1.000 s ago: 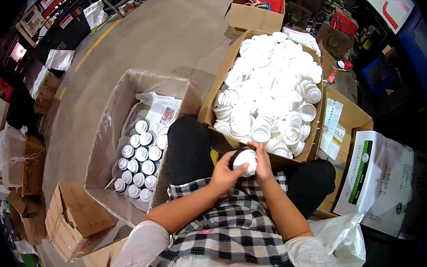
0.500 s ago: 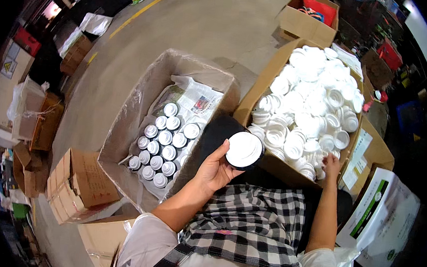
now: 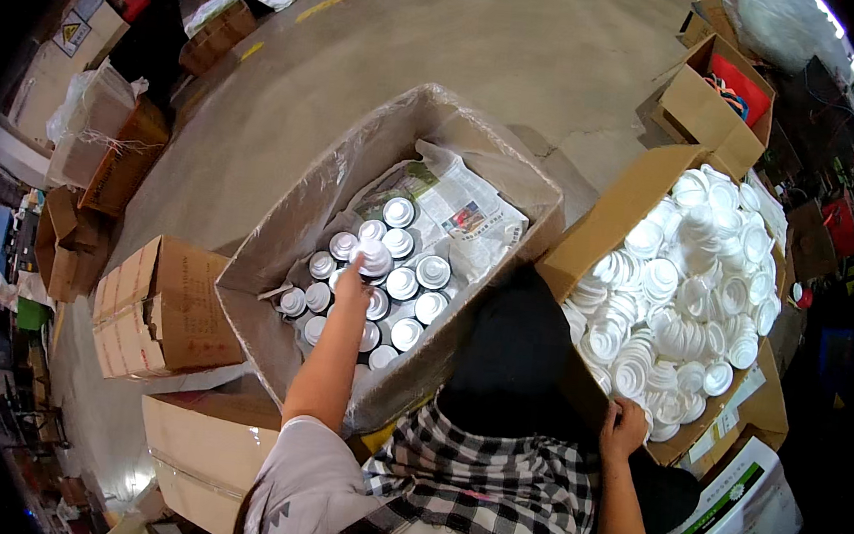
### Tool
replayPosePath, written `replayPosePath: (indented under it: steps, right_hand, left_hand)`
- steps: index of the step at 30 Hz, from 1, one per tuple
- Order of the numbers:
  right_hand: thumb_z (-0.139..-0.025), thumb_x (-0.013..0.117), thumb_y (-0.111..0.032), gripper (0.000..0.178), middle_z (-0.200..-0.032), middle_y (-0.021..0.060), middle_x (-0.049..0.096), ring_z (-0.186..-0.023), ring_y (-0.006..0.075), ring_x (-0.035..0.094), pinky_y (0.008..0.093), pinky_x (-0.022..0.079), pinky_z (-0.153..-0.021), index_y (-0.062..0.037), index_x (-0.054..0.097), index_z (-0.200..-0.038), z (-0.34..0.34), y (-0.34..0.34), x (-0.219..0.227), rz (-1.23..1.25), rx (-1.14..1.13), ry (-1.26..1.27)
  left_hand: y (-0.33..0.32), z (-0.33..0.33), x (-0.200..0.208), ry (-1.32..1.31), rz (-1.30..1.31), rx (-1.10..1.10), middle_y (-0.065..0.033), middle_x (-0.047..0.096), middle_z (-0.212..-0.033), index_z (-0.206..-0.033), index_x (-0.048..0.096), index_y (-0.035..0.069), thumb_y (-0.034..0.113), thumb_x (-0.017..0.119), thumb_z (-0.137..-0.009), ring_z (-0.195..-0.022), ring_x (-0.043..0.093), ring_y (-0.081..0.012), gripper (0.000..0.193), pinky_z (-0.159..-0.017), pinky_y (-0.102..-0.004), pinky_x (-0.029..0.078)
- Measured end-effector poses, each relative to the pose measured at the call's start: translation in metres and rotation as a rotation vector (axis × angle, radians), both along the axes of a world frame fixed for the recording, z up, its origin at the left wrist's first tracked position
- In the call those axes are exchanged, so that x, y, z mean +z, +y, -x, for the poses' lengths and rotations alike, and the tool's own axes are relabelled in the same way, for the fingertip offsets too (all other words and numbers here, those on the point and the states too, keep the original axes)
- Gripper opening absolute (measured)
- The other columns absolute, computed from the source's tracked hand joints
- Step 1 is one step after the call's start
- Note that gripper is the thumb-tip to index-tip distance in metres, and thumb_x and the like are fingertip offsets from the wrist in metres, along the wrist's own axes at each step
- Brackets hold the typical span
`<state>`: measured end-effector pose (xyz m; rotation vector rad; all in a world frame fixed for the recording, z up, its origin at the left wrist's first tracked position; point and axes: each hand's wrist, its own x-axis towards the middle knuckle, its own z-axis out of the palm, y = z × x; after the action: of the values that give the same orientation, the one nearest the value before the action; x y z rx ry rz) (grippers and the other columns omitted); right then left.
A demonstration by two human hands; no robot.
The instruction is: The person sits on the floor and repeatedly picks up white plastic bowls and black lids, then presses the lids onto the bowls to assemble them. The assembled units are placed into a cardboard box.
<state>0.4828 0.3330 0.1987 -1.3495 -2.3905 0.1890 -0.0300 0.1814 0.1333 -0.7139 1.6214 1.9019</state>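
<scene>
Reaching down into the plastic-lined box, my left hand (image 3: 349, 283) is closed on a dark container with a white stepped lid (image 3: 375, 256). It holds this one just above the others; the lower part is hidden. Around it stand several similar white-lidded containers (image 3: 402, 283) in rows. At the near edge of the carton on the right, my right hand (image 3: 623, 429) has its fingers curled beside the loose white lids (image 3: 659, 280). What those fingers grip, if anything, is hidden.
The lined box (image 3: 497, 137) has newspaper (image 3: 472, 200) along its bottom. The lid carton (image 3: 613, 196) stands close on its right. Closed cartons (image 3: 183, 313) sit to the left, a white box (image 3: 734, 507) lower right, and an open carton (image 3: 716, 104) farther back.
My left hand has carried the white-lidded container from in front of me into the lined box. My right hand has drawn back to the lid carton's near edge. The view has shifted left.
</scene>
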Motion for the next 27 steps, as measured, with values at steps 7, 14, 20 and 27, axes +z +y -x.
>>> replayPosePath:
  steps: [7,14,20,27]
  right_hand:
    - [-0.083,0.056,-0.028,0.020,-0.069,0.0071,0.055,-0.067,0.0270,0.052,0.0383,0.037,-0.060,-0.0091,0.059,-0.075,-0.002,0.004,-0.016,-0.055,-0.011,-0.061]
    - [-0.084,0.052,-0.031,0.025,-0.069,0.0080,0.054,-0.064,0.0287,0.051,0.0389,0.036,-0.060,-0.0086,0.059,-0.075,0.007,0.014,-0.015,-0.037,0.027,-0.056]
    - [-0.084,0.052,-0.030,0.024,-0.069,0.0087,0.055,-0.065,0.0292,0.052,0.0391,0.037,-0.061,-0.0078,0.059,-0.077,0.002,0.013,-0.017,-0.062,0.023,-0.064]
    - [-0.082,0.055,-0.025,0.019,-0.072,0.0092,0.058,-0.067,0.0294,0.054,0.0393,0.039,-0.061,-0.0070,0.059,-0.078,0.000,0.013,-0.013,0.017,0.014,-0.075]
  left_hand:
    - [0.073,0.006,-0.115,0.116,0.029,-0.332,-0.0072,0.056,-0.074,-0.096,0.054,-0.004,0.019,0.075,-0.071,-0.054,0.051,-0.0145,0.040,-0.041,-0.0256,0.040]
    - [0.102,0.049,-0.185,0.461,0.671,-0.432,-0.0206,0.064,-0.089,-0.094,0.060,-0.007,0.033,0.072,-0.069,-0.086,0.062,-0.0311,0.048,-0.076,-0.0370,0.047]
    - [0.115,0.026,-0.119,0.526,1.065,-0.663,-0.0160,0.064,-0.086,-0.084,0.060,0.004,0.026,0.065,-0.073,-0.082,0.062,-0.0342,0.025,-0.070,-0.0427,0.048]
    - [0.080,-0.009,-0.098,0.787,0.815,-0.422,-0.0147,0.064,-0.074,-0.079,0.060,0.005,0.020,0.061,-0.075,-0.070,0.062,-0.0314,0.015,-0.062,-0.0400,0.048]
